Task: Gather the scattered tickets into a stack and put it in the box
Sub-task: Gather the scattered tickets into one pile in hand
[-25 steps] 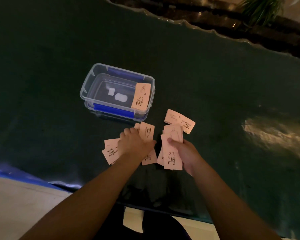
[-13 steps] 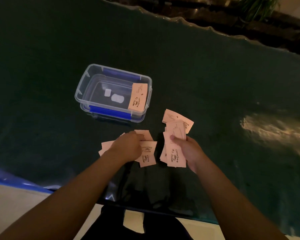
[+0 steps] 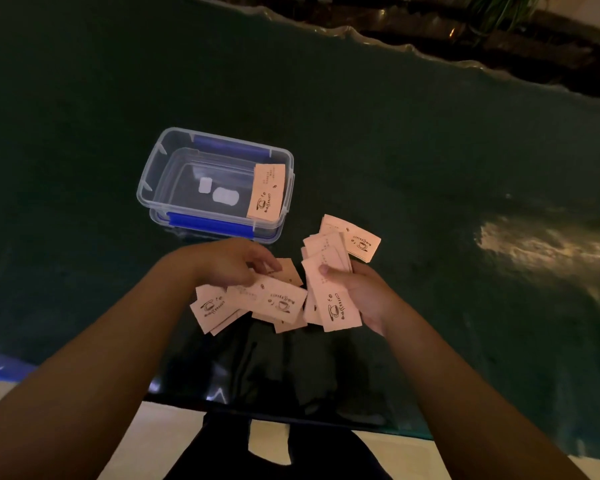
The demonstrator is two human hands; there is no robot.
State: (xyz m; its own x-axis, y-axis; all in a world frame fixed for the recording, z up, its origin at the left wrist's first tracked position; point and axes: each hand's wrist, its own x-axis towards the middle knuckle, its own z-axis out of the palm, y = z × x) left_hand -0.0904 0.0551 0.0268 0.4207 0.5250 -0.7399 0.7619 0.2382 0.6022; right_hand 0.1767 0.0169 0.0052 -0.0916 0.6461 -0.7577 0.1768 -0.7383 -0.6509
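Observation:
Pink coffee tickets lie near the front edge of a dark green table. My right hand (image 3: pixel 357 292) grips a loose stack of tickets (image 3: pixel 329 289), thumb on top. My left hand (image 3: pixel 236 263) pinches a ticket from the scattered tickets (image 3: pixel 250 303) fanned out under it. One more ticket (image 3: pixel 357 239) lies just beyond the stack. The clear plastic box (image 3: pixel 153 174) with blue clips stands behind my left hand, and a single ticket (image 3: pixel 266 191) leans inside against its right wall.
The dark green table (image 3: pixel 395 150) stretches far back to a wavy edge, with a bright glare patch (image 3: pixel 548 244) at right. Plant leaves (image 3: pixel 499 12) show past the far edge. My dark-clothed legs (image 3: pixel 278 452) and pale floor are below the near edge.
My left hand has lifted off the pressed-down tickets and drawn them toward the right, now pinching one. The right hand holds its stack a little higher and more upright.

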